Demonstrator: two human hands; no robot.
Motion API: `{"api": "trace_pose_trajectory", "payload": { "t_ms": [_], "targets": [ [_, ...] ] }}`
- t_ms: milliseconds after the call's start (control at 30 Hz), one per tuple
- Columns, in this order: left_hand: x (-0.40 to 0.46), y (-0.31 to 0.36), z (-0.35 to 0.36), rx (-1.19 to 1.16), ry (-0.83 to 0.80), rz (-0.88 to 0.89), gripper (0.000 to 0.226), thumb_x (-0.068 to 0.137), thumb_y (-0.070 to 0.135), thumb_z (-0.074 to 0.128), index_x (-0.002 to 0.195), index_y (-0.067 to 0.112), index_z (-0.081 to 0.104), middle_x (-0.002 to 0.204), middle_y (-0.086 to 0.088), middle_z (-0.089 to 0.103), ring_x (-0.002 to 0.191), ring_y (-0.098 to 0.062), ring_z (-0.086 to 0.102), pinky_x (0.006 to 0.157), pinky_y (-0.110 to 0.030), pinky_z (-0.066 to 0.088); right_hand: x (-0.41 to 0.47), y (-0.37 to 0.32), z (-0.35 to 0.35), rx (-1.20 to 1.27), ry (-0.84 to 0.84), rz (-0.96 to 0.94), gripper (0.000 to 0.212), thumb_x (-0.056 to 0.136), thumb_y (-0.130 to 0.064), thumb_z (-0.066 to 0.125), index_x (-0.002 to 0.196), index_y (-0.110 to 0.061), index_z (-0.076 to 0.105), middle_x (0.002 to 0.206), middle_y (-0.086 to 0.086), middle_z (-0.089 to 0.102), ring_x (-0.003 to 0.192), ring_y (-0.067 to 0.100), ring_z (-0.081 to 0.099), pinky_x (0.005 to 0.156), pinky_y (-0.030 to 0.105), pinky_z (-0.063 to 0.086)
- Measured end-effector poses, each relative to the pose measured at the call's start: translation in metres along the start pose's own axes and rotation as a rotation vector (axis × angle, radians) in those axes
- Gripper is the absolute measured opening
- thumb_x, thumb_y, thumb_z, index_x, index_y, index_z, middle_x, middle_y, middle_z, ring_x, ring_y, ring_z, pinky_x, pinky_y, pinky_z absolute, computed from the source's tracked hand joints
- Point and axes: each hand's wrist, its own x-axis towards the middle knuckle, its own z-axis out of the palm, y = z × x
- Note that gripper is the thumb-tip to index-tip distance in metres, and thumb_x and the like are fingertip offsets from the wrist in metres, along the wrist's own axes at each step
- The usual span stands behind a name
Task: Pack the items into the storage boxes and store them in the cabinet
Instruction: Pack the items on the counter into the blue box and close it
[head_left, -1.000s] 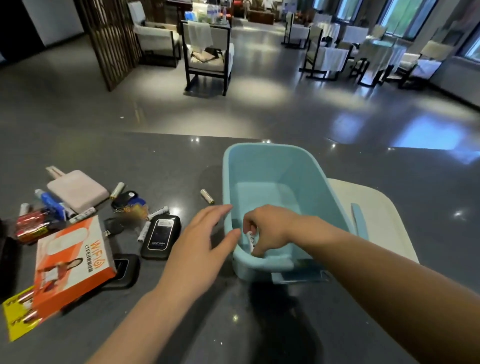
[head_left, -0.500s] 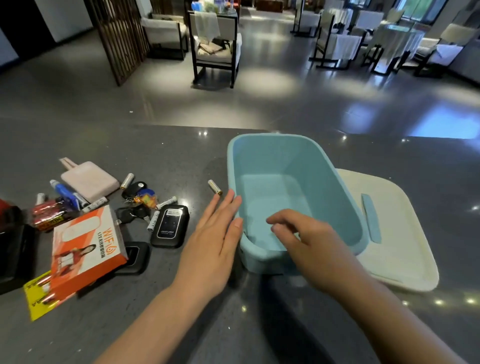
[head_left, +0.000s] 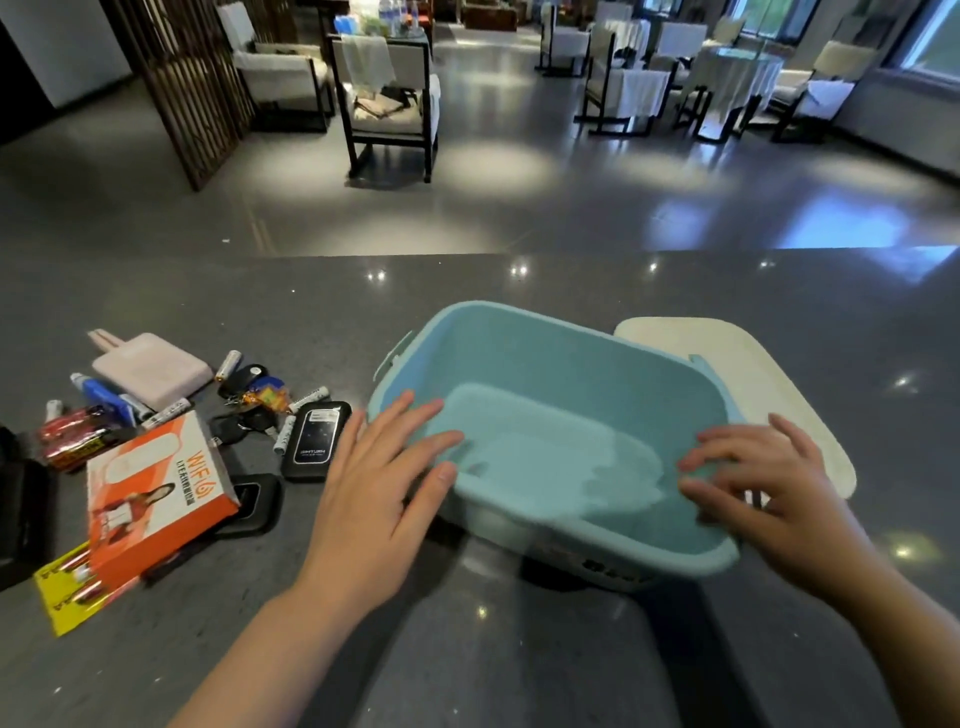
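Both grips spread: left hand (head_left: 382, 488) and right hand (head_left: 763, 486) touch the blue box's (head_left: 545, 353) near rim corners.

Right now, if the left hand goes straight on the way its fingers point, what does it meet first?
The left hand points up and right, and its fingers already lie at the blue box, probably touching its near-left rim.

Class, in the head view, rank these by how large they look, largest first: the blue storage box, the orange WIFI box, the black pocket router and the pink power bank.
1. Blue storage box
2. Orange WIFI box
3. Pink power bank and black pocket router: look alike, unranked.
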Motion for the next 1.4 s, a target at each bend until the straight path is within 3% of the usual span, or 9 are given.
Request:
{"api": "trace_pose_trajectory", "payload": {
  "t_ms": [133,233,500,700,867,1000,1167,1300,1400],
  "targets": [
    [-0.005,-0.001,-0.006,-0.036,-0.003,-0.034,0.031,0.090,0.048,0.041,0.085,0.031,0.066,0.126,0.020,0.056,0.137,-0.002,0.029,0.117,-0.035,0.008,-0.002,-0.008,-0.006,-0.144,0.212,0.136,0.005,0.077,-0.026,0.075,0.080,-0.022,0.072,0.098,-0.002,0.071,0.101,0.025,0.063,0.099,0.047,0.037],
    [-0.018,0.008,-0.001,-0.021,0.031,-0.002,0.027,0.091,0.041,0.044,0.081,0.028,0.064,0.111,0.023,0.062,0.130,-0.004,0.039,0.115,-0.042,0.016,-0.011,-0.052,0.023,-0.074,0.256,0.080,0.010,0.086,-0.027,0.066,0.087,-0.020,0.072,0.090,-0.004,0.072,0.087,0.021,0.066,0.085,0.031,0.043],
    [-0.036,0.029,0.008,0.027,0.104,-0.012,0.024,0.092,0.034,0.045,0.082,0.026,0.066,0.101,0.020,0.064,0.113,-0.005,0.052,0.111,-0.045,0.024,-0.014,-0.086,0.064,-0.318,0.334,0.000,0.049,0.086,-0.047,0.046,0.045,-0.021,0.048,0.044,-0.004,0.050,0.050,0.018,0.056,0.085,0.031,0.035],
    [-0.034,0.034,0.009,-0.012,0.040,-0.044,0.026,0.096,0.036,0.041,0.104,0.032,0.065,0.128,0.019,0.055,0.135,-0.002,0.033,0.117,-0.038,0.013,-0.004,-0.077,0.064,-0.323,0.367,-0.018,0.047,0.083,-0.042,0.047,0.042,-0.020,0.051,0.043,0.001,0.054,0.049,0.022,0.060,0.077,0.032,0.032],
    [-0.051,0.011,-0.008,-0.006,-0.017,-0.081,0.039,0.097,0.036,0.043,0.136,0.035,0.044,0.152,0.020,0.026,0.143,-0.003,0.014,0.117,-0.025,0.008,-0.003,-0.095,0.073,-0.089,0.408,-0.045,0.030,0.083,-0.034,0.049,0.068,-0.018,0.069,0.071,0.003,0.070,0.073,0.027,0.067,0.082,0.042,0.041],
    [-0.071,-0.039,-0.037,0.062,0.056,-0.319,0.049,0.094,0.035,0.049,0.140,0.043,0.033,0.151,0.027,0.018,0.140,0.007,0.011,0.118,-0.029,0.013,-0.002,-0.156,0.099,0.289,0.417,-0.369,0.023,0.082,-0.022,0.056,0.099,-0.011,0.068,0.099,-0.001,0.067,0.094,0.021,0.059,0.089,0.035,0.042],
    [-0.076,-0.108,-0.081,0.340,-0.019,-0.440,0.049,0.089,0.035,0.059,0.136,0.034,0.045,0.153,0.009,0.027,0.144,-0.014,0.014,0.117,-0.033,0.001,0.005,-0.234,0.170,0.413,0.005,-0.429,0.029,0.080,-0.018,0.057,0.108,-0.022,0.064,0.112,-0.010,0.064,0.104,0.012,0.057,0.087,0.034,0.049],
    [-0.070,-0.140,-0.098,0.396,-0.105,-0.385,0.034,0.091,0.036,0.054,0.125,0.034,0.054,0.148,0.009,0.037,0.141,-0.014,0.023,0.112,-0.031,0.004,0.035,-0.257,0.226,0.218,-0.234,-0.162,0.057,0.086,-0.027,0.051,0.142,-0.027,0.037,0.148,-0.011,0.034,0.138,0.006,0.023,0.117,0.027,0.015],
    [-0.068,-0.152,-0.108,0.388,-0.024,-0.382,0.020,0.089,0.026,0.058,0.108,0.032,0.063,0.136,0.009,0.051,0.133,-0.015,0.038,0.111,-0.033,0.008,0.059,-0.266,0.250,0.084,-0.325,-0.168,0.074,0.089,-0.039,0.048,0.152,-0.028,0.011,0.159,-0.013,0.005,0.145,0.004,-0.004,0.115,0.024,-0.008]
  ]
}}
